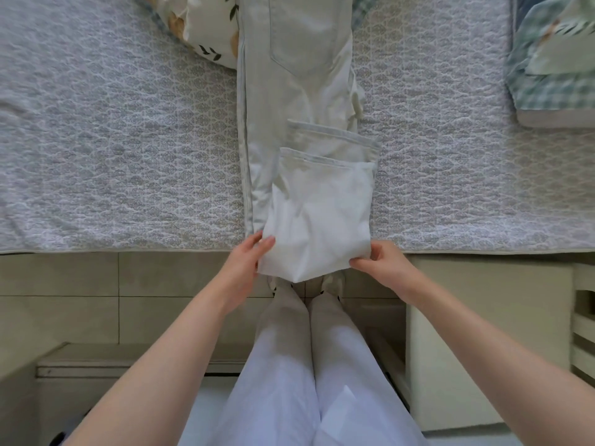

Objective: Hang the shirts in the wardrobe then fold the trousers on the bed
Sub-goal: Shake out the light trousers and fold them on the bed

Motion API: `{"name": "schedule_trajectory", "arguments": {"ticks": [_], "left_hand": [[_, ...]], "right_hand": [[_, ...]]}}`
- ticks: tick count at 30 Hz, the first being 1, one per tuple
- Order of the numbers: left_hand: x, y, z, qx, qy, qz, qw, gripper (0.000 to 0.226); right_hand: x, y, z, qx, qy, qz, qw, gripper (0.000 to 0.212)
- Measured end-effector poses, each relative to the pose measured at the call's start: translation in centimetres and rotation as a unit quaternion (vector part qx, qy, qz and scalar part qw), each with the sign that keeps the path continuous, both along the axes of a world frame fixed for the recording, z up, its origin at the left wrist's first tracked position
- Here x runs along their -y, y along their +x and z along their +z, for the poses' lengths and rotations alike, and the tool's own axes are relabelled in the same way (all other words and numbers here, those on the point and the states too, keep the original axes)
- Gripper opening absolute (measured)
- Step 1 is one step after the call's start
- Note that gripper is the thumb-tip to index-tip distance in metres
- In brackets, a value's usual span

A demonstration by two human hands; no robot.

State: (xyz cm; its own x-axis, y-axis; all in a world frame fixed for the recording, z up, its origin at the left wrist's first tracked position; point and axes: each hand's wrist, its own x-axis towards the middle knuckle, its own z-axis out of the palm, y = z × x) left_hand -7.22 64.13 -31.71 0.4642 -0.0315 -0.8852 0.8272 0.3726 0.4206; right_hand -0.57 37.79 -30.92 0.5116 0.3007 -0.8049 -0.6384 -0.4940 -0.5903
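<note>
Pale cream trousers (289, 91) lie lengthwise across the bed (112, 140), waist end away from me, a back pocket facing up. Their leg ends are doubled back toward the waist, and the hems lie on top near the middle. The fold hangs slightly over the bed's near edge. My left hand (249, 262) holds the fold's left corner, fingers along the cloth. My right hand (383, 262) pinches the fold's right corner between thumb and fingers.
A floral pillow (206, 30) lies at the far left of the trousers. A checked, folded blanket (553, 66) sits at the far right. Below the bed edge are a tiled floor (80, 304), my own legs in white trousers (306, 365) and a pale cabinet (489, 333) on the right.
</note>
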Motion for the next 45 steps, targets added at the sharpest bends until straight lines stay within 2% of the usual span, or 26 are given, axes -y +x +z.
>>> {"name": "schedule_trajectory", "arguments": {"ticks": [2, 4, 5, 8, 12, 15, 17, 19, 21, 23, 25, 29, 32, 33, 35, 37, 38, 41, 45], "left_hand": [[0.0, 0.9, 0.7, 0.015, 0.009, 0.047, 0.999, 0.043], [-0.1, 0.8, 1.6, 0.037, 0.036, 0.056, 0.997, 0.023], [-0.2, 0.4, 2.1, 0.046, 0.047, 0.049, 0.997, 0.026], [0.0, -2.0, 3.5, 0.061, 0.066, -0.002, 0.996, 0.044], [0.2, -6.5, 4.3, 0.043, 0.168, -0.066, 0.983, 0.035], [0.8, -8.4, 4.4, 0.026, 0.219, -0.060, 0.973, 0.046], [1.6, -8.9, 4.7, 0.069, 0.242, -0.079, 0.965, 0.070], [2.1, -9.1, 4.7, 0.113, 0.275, -0.139, 0.945, 0.080], [2.4, -9.0, 5.0, 0.132, 0.308, -0.177, 0.925, 0.069], [2.8, -8.9, 5.4, 0.133, 0.342, -0.178, 0.913, 0.057], [3.3, -9.1, 5.8, 0.133, 0.367, -0.164, 0.906, 0.046], [4.6, -9.6, 5.7, 0.130, 0.406, -0.134, 0.894, 0.035], [5.6, -9.7, 5.4, 0.131, 0.457, -0.141, 0.868, 0.035], [5.9, -9.7, 5.5, 0.125, 0.466, -0.157, 0.862, 0.038], [6.4, -9.6, 5.5, 0.134, 0.470, -0.219, 0.844, 0.056], [6.6, -9.5, 5.5, 0.175, 0.478, -0.300, 0.807, 0.074], [6.5, -9.3, 5.5, 0.178, 0.482, -0.335, 0.790, 0.075], [5.7, -8.1, 5.3, 0.147, 0.483, -0.390, 0.770, 0.056], [3.8, -5.5, 5.6, 0.214, 0.534, -0.398, 0.715, 0.040]], "right_hand": [[0.0, 0.6, 0.9, -0.037, 0.005, -0.033, 0.999, 0.016], [0.3, 0.9, 1.6, -0.076, 0.005, -0.046, 0.996, 0.027], [0.6, 0.9, 1.9, -0.083, 0.003, -0.045, 0.996, 0.033], [1.1, -0.1, 2.5, -0.063, 0.032, -0.054, 0.996, 0.027], [2.2, -2.8, 2.8, -0.043, 0.063, -0.027, 0.997, 0.033], [2.8, -5.0, 2.7, -0.004, -0.013, 0.013, 1.000, 0.029], [3.0, -6.3, 2.7, 0.049, -0.078, 0.038, 0.995, 0.028], [2.9, -7.1, 2.9, 0.093, -0.113, 0.043, 0.988, 0.036], [2.9, -7.4, 3.4, 0.131, -0.092, 0.039, 0.986, 0.052], [3.0, -7.0, 4.0, 0.170, -0.065, 0.059, 0.981, 0.074], [3.1, -6.5, 4.3, 0.204, -0.074, 0.094, 0.972, 0.083], [3.7, -6.3, 3.6, 0.302, -0.125, 0.147, 0.934, 0.052], [3.9, -6.6, 3.6, 0.348, -0.126, 0.173, 0.913, 0.040], [4.0, -6.5, 3.6, 0.355, -0.131, 0.178, 0.908, 0.037], [4.2, -6.1, 3.8, 0.363, -0.146, 0.182, 0.902, 0.033], [4.7, -5.5, 4.0, 0.368, -0.145, 0.184, 0.900, 0.029], [4.9, -5.0, 4.0, 0.372, -0.134, 0.188, 0.899, 0.027], [5.5, -2.9, 3.7, 0.366, -0.093, 0.218, 0.900, 0.024], [4.6, 0.6, 4.1, 0.313, -0.040, 0.211, 0.925, 0.021]]}}
